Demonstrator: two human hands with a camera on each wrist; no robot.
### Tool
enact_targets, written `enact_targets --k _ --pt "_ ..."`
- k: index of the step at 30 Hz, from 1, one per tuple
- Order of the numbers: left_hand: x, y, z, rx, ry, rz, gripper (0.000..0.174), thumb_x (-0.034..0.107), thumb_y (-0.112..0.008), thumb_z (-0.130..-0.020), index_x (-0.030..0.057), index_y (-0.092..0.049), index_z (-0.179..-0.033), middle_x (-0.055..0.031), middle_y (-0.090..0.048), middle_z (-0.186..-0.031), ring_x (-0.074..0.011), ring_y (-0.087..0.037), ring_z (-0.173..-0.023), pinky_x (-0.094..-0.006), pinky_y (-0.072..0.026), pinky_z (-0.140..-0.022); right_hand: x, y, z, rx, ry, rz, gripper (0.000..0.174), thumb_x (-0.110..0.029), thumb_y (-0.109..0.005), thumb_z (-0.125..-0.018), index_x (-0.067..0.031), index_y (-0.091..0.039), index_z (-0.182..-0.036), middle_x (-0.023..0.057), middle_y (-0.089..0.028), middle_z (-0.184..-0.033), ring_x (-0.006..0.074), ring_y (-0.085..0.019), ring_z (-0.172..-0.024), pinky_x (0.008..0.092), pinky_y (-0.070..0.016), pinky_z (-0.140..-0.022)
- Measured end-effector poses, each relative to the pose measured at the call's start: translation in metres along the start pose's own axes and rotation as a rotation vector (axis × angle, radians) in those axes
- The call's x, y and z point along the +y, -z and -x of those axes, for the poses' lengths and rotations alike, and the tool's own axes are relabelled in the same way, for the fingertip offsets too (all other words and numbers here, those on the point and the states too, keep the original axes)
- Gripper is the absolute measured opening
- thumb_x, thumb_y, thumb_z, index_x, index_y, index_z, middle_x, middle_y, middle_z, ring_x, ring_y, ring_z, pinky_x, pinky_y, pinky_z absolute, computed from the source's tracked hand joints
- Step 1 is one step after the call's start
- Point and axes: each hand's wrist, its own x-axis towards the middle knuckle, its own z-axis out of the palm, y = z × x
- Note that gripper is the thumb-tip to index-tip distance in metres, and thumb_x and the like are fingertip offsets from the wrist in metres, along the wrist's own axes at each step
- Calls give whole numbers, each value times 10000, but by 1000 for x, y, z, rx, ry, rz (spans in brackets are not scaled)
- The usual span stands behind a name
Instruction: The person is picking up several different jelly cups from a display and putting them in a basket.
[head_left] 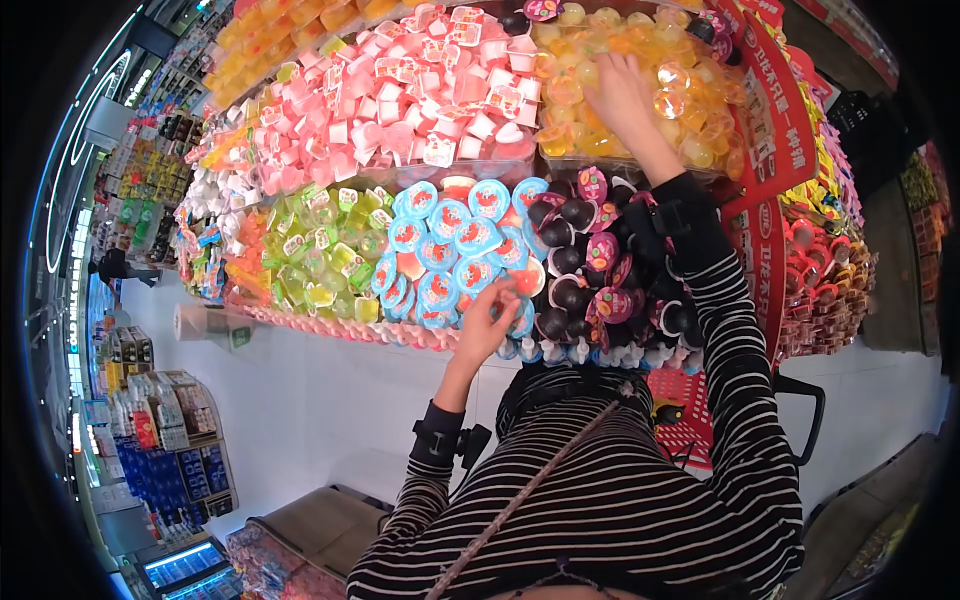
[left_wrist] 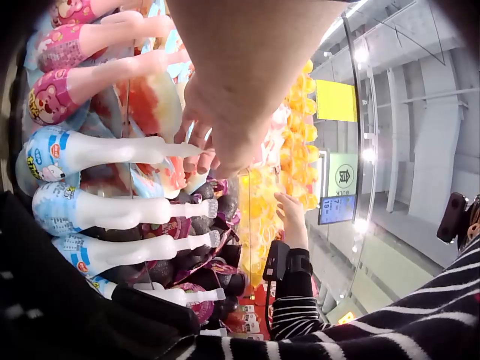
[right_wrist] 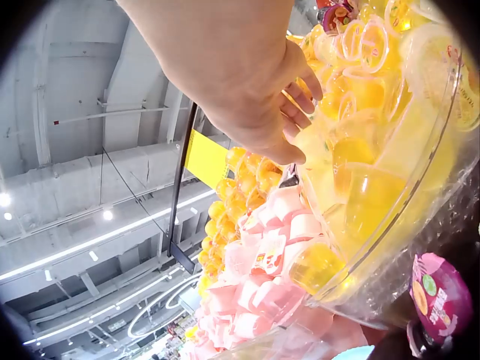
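My right hand [head_left: 622,92] is over the yellow jelly cups [head_left: 570,60] in a clear bin at the back right. In the right wrist view its fingers [right_wrist: 296,109] bend loosely, and nothing shows in them. At the front, my left hand [head_left: 483,328] hovers beside the blue-lidded jelly cups [head_left: 437,252], its fingers loosely bent close to a cup with a pinkish filling [head_left: 528,279]. White-necked bottles [left_wrist: 112,150] stand along the front edge, overlapping the left fingers in the left wrist view. Dark jelly cups with purple lids [head_left: 602,252] lie between the two arms.
Pink jelly cups [head_left: 400,95] fill the bin left of the yellow ones. Green jelly cups [head_left: 325,240] lie at the front left. A red sign [head_left: 765,120] borders the right side. A red basket [head_left: 682,420] is below the counter edge, by the person's body.
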Motion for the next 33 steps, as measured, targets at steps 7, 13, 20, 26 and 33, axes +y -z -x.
enact_targets --k 7,13,20,26,33 --pt "12 4 1 -37 69 20 288 32 -575 -850 -4 -534 -1132 -15 -567 -840 -98 -555 -827 -267 -456 -807 -9 -6 -10 -74 -33 211 473 -161 -699 -675 -34 -556 -1108 103 -548 -1077 284 -482 -1056 415 -434 -846" --pt "4 5 0 -4 -7 22 300 32 -606 -826 13 -532 -1117 -39 -588 -812 -113 -573 -766 -251 -467 -688 5 7 -7 15 44 44 443 -190 -713 -651 -2 -582 -1030 135 -573 -1020 279 -518 -1013 385 -443 -844" --pt "3 3 -2 -14 -7 43 300 34 -608 -824 28 -538 -1115 -38 -594 -816 -115 -574 -772 -254 -461 -684 49 44 17 56 -162 -301 472 -210 -708 -658 13 -580 -1053 155 -600 -995 275 -566 -972 358 -458 -835" --pt "3 2 -2 -16 1 26 298 54 -609 -828 49 -545 -1120 -26 -594 -815 -111 -573 -773 -250 -454 -658 56 61 44 -15 -376 -445 452 -182 -690 -689 23 -573 -1076 159 -630 -981 224 -612 -931 308 -478 -802" --pt "10 4 -3 -19 -5 15 308 56 -606 -830 48 -544 -1132 -31 -595 -814 -115 -577 -778 -255 -459 -683 52 41 58 -63 -193 -401 399 -126 -682 -697 16 -553 -1047 155 -583 -999 262 -589 -955 334 -468 -822"
